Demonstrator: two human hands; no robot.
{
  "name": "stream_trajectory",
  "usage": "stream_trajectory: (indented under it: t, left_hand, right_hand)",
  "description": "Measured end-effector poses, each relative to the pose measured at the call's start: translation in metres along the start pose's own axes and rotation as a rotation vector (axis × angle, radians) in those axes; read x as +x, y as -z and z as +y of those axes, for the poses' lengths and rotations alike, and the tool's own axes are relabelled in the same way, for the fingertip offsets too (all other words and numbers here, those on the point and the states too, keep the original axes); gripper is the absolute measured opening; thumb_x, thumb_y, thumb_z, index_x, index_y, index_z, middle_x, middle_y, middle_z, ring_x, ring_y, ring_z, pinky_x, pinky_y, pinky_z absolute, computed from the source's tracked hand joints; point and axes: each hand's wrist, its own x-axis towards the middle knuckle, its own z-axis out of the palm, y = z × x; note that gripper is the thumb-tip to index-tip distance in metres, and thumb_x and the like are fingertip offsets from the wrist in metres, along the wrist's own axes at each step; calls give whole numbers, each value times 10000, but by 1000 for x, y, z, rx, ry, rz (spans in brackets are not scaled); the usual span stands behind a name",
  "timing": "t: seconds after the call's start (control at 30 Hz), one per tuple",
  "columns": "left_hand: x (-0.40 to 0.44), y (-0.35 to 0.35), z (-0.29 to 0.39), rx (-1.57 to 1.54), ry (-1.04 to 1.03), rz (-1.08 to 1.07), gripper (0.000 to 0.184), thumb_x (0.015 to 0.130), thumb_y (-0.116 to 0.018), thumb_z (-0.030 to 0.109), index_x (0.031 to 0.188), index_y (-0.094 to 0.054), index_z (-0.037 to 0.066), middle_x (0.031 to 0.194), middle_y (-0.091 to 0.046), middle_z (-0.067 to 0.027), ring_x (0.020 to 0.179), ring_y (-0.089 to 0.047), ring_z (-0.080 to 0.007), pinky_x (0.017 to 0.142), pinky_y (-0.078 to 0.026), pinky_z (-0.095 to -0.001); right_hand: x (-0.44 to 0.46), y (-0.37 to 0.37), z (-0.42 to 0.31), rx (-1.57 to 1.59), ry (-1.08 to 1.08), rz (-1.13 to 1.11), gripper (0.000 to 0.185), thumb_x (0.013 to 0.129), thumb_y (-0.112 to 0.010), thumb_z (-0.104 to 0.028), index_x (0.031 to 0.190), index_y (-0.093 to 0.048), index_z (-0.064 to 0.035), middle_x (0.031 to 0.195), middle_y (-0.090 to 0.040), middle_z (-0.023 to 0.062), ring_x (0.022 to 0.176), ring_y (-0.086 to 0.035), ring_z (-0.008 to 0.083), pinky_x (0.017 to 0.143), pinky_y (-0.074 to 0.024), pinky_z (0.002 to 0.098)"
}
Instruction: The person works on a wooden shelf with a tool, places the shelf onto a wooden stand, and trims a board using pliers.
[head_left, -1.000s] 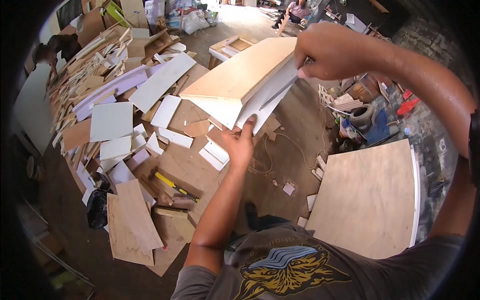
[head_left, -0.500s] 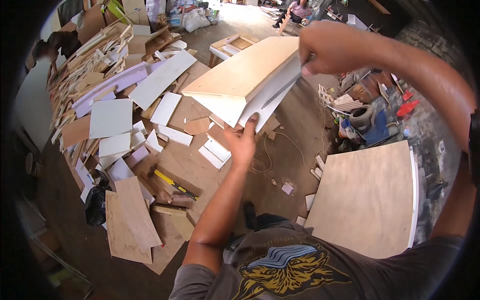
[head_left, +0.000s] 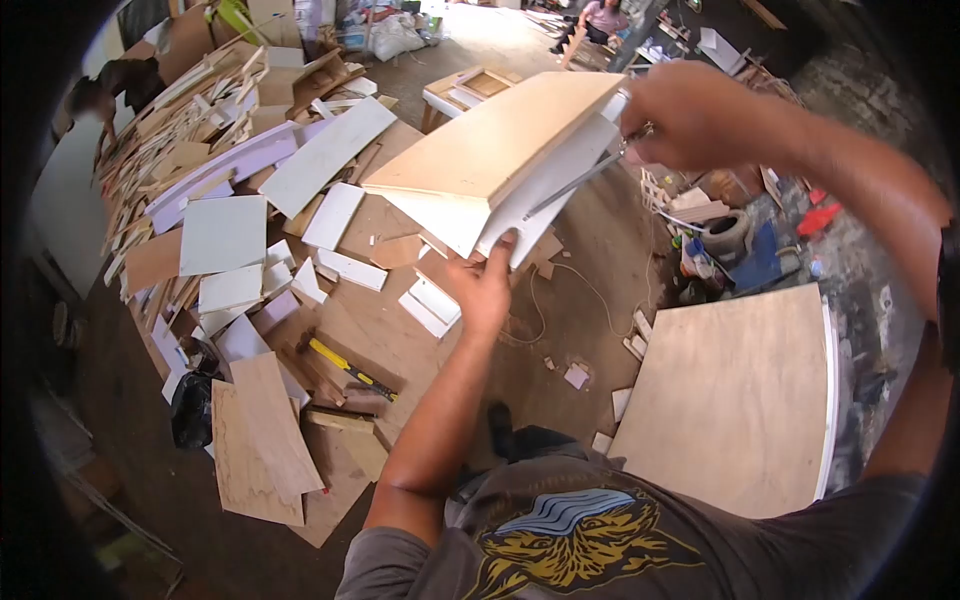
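Observation:
A wooden box-like piece [head_left: 495, 135] with a light tan top and white inner faces is tilted up in front of me. My left hand [head_left: 482, 285] grips its near lower edge, thumb pressed on the white board [head_left: 515, 222] and fingers underneath. My right hand [head_left: 680, 118] is closed around the far end of a thin grey metal rod-like tool [head_left: 575, 185]; its exact kind does not show. The tool slants down along the white inner side, its tip close above my left thumb.
Offcuts and white boards [head_left: 222, 237] pile up at left. A yellow-black hammer [head_left: 350, 366] lies on the brown board below. At right stands a large plywood panel [head_left: 730, 400]. A small wooden frame [head_left: 485, 83] is behind. One person crouches far left [head_left: 125, 85]; another sits at back [head_left: 600, 20].
My right hand has moved slightly right, away from the box-like piece, drawing the tool's far end with it. My left hand and the piece stay nearly still.

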Motion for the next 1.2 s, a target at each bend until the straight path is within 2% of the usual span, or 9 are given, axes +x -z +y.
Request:
stream_trajectory:
  t: [0.07, 0.17, 0.37, 0.47, 0.53, 0.63, 0.67, 0.93, 1.2]
  left_hand:
    - [-2, -2, 10, -6, 54, -21, 199, 887, -764, 100, 847, -705, -86, 933, -648, -64, 730, -577, -93, 595, -430, -245]
    - [1, 0, 6, 30, 37, -23, 183, 884, -761, 110, 860, -700, -61, 834, -637, -35, 664, -539, -77, 561, -398, -248]
    - [-1, -6, 5, 0, -54, -4, 199, 883, -732, 163, 892, -690, -32, 646, -561, 28, 519, -415, -40, 476, -283, -249]
    - [1, 0, 6, -14, 35, -18, 170, 880, -753, 86, 919, -688, -67, 832, -658, -33, 652, -547, -74, 556, -406, -245]
    - [3, 2, 3, 53, 3, -3, 169, 883, -751, 89, 894, -693, -69, 858, -663, -45, 653, -547, -79, 556, -405, -249]
    - [-4, 1, 13, 96, 87, -5, 188, 883, -751, 98, 848, -697, -78, 909, -666, -68, 656, -547, -90, 555, -402, -262]
    - [-5, -2, 19, 95, 127, -4, 198, 882, -751, 102, 831, -698, -82, 928, -666, -77, 658, -548, -94, 554, -401, -268]
    - [-1, 0, 11, 89, 75, -16, 221, 868, -760, 112, 822, -691, -92, 911, -640, -64, 647, -530, -81, 544, -395, -264]
    - [0, -1, 5, 57, 23, -5, 206, 875, -751, 96, 891, -707, -105, 1022, -632, -82, 754, -573, -110, 614, -439, -269]
  right_hand:
    - [2, 11, -1, 369, -206, -238, 331, 816, -790, -281, 931, -701, 17, 909, -710, 167, 813, -689, 240, 669, -514, 401]
    - [-22, -18, 1, 399, -45, 187, 328, 797, -788, -252, 983, -689, 0, 874, -678, 119, 822, -670, 225, 695, -510, 373]
    - [-29, -22, -5, -570, 428, 674, 351, 792, -749, -214, 1087, -639, -57, 866, -608, 74, 859, -659, 287, 703, -505, 364]
    - [-25, -24, -9, -471, 356, 654, 301, 800, -761, -240, 989, -682, -19, 828, -628, 80, 837, -653, 295, 672, -501, 396]
    - [-16, -22, -5, -56, 148, 524, 290, 825, -758, -247, 935, -707, 16, 801, -639, 85, 795, -663, 280, 641, -511, 408]
    - [-16, 9, -17, 517, -252, -12, 260, 891, -723, -216, 914, -745, 42, 817, -685, 162, 742, -713, 303, 630, -542, 457]
    - [-14, -6, -6, 520, -186, -20, 250, 901, -710, -201, 958, -743, 40, 841, -690, 174, 741, -721, 310, 637, -547, 465]
    - [-33, -37, 1, -82, 217, 614, 349, 756, -814, -211, 1071, -688, -131, 911, -635, 44, 884, -662, 243, 715, -514, 407]
    - [-25, -24, -1, -412, 294, 580, 366, 763, -791, -251, 1102, -696, -151, 908, -630, 20, 928, -650, 204, 665, -514, 359]
